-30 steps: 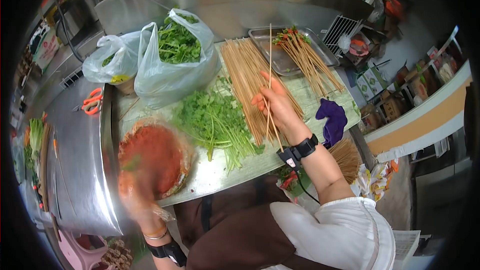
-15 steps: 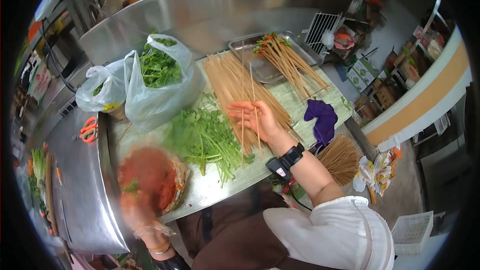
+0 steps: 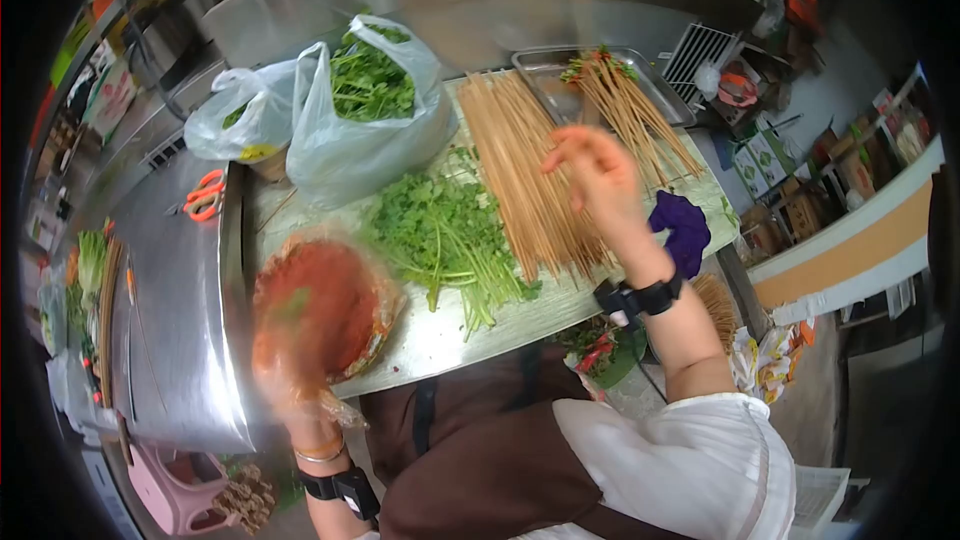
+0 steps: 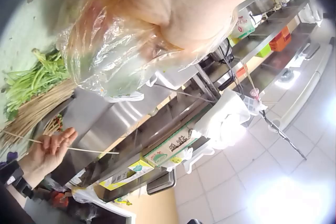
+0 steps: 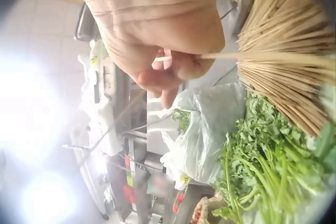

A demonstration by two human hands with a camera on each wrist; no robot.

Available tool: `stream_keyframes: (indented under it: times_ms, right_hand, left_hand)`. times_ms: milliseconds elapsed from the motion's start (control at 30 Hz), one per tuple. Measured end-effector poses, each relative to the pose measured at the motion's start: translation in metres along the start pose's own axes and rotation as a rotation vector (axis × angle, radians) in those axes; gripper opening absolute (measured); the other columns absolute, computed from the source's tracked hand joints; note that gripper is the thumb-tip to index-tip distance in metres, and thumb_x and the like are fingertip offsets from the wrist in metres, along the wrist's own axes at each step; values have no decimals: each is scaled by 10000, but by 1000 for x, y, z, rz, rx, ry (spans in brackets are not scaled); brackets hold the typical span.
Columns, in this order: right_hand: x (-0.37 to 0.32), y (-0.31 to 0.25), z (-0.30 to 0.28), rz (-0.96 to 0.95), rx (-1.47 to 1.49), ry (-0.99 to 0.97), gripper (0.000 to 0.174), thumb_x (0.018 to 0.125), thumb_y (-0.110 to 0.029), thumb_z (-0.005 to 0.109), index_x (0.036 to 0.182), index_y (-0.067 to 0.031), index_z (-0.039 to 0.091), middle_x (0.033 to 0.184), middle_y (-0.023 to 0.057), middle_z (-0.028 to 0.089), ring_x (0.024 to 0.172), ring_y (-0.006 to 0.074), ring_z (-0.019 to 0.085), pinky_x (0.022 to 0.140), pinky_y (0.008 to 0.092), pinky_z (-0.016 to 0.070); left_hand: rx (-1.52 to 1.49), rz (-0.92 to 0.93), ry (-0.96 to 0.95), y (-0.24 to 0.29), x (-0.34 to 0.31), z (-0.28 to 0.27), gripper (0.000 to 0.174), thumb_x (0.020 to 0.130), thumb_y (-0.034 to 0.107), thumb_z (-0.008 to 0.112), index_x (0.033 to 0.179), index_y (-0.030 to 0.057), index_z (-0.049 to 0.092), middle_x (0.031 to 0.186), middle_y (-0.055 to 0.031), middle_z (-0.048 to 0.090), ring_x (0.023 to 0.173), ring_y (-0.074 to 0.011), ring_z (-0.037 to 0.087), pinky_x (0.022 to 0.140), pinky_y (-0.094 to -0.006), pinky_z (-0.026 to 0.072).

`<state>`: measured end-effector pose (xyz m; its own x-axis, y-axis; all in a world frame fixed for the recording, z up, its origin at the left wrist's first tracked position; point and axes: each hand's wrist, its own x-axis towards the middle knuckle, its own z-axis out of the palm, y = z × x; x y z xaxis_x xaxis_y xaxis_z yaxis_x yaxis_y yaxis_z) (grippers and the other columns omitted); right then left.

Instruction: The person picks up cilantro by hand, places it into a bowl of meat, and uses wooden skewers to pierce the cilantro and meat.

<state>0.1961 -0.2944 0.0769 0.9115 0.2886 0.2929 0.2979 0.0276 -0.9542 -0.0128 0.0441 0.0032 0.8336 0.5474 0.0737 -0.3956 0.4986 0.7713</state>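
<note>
The right hand (image 3: 600, 180) is raised above the bamboo skewers (image 3: 525, 175), fingers bent. One thin skewer (image 4: 89, 151) crosses that hand in the left wrist view; in the right wrist view its near length (image 5: 273, 57) runs out from between thumb and fingers. Over the near left side of a plastic-lined bowl of red paste (image 3: 335, 290) is the left hand (image 3: 290, 355), in a clear plastic glove (image 4: 113, 50). Motion blur hides its fingers, and a small green blur lies by them. Leafy herbs (image 3: 440, 235) lie between bowl and skewers.
Two plastic bags (image 3: 365, 155) of greens stand at the back left, orange-handled scissors (image 3: 207, 195) beside them. A metal tray (image 3: 655, 90) at the back right has skewers with red and green tips (image 3: 635, 115) across it. A purple cloth (image 3: 682, 230) lies at the right edge.
The right hand has moved right and away from the body over the skewers, its fingers more bent. The left hand stays at the bowl, blurred throughout. The head view has shifted.
</note>
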Motion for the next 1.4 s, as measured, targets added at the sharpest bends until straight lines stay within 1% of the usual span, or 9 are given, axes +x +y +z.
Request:
stream_keyframes:
  times_ms: [167, 200, 300, 400, 567, 633, 933, 1167, 1400]
  right_hand:
    - [26, -59, -21, -602, -949, 82, 180, 912, -135, 506, 1034, -18, 567, 843, 119, 602, 729, 260, 546, 674, 337, 432]
    - [24, -66, -22, -525, -949, 6, 184, 911, -151, 509, 1014, -5, 552, 790, 147, 559, 723, 339, 530, 682, 362, 434]
    - [11, -65, -4, -365, -759, -299, 225, 920, -174, 499, 1068, -14, 556, 777, 144, 560, 711, 287, 548, 657, 358, 427]
    - [-2, -69, 12, 58, -636, -574, 274, 936, -198, 480, 1139, -26, 549, 762, 132, 575, 682, 220, 539, 642, 330, 426]
    - [-17, -62, 39, 105, -573, -802, 285, 949, -212, 466, 1117, -14, 584, 704, 103, 561, 655, 158, 500, 629, 282, 423]
    - [-24, -57, 51, 124, -527, -826, 282, 950, -212, 466, 1082, -2, 600, 694, 95, 556, 643, 155, 496, 618, 279, 423]
    - [-28, -47, 72, 109, -543, -925, 202, 916, -158, 532, 1014, -13, 634, 699, 64, 582, 632, 132, 516, 585, 274, 418]
    - [10, -81, 44, -274, 34, -79, 359, 969, -318, 419, 857, -9, 564, 767, 17, 506, 559, 77, 407, 534, 203, 339]
    - [-8, -64, 77, -46, 373, -125, 353, 981, -309, 398, 856, -17, 552, 911, 82, 507, 661, 136, 507, 601, 245, 430]
  left_hand:
    - [-57, 59, 70, -12, 17, -32, 351, 814, 49, 644, 1132, -21, 513, 1101, -124, 561, 965, -215, 573, 825, -354, 523]
    - [78, 107, 47, -14, 9, -23, 361, 810, 53, 649, 1136, -22, 512, 1102, -126, 561, 966, -216, 572, 826, -357, 522]
    - [921, 509, -39, -14, 14, -45, 358, 842, 98, 621, 1158, -19, 502, 1129, -125, 558, 980, -214, 570, 844, -345, 513]
    - [481, 290, 160, 6, 10, -9, 334, 873, 112, 582, 1172, -13, 499, 1148, -119, 554, 983, -208, 572, 850, -313, 510]
    - [259, 377, 223, 31, 20, 23, 202, 818, 65, 653, 1003, 14, 591, 980, -112, 608, 812, -221, 612, 681, -328, 533]
    - [-33, 174, 219, 37, 22, 36, 218, 851, 69, 622, 1047, 1, 556, 1024, -104, 593, 827, -205, 608, 725, -339, 546]
    - [-178, 131, 154, 24, 20, 38, 311, 842, -16, 576, 1136, -92, 508, 1074, -179, 568, 858, -265, 596, 755, -359, 557]
    - [-95, 61, 217, 24, 5, 31, 295, 864, 33, 574, 1139, -51, 508, 1075, -150, 563, 902, -256, 604, 789, -378, 559]
    - [-119, 3, 230, 16, -1, 38, 259, 871, 57, 579, 1111, -23, 526, 1019, -121, 580, 885, -230, 597, 774, -366, 542]
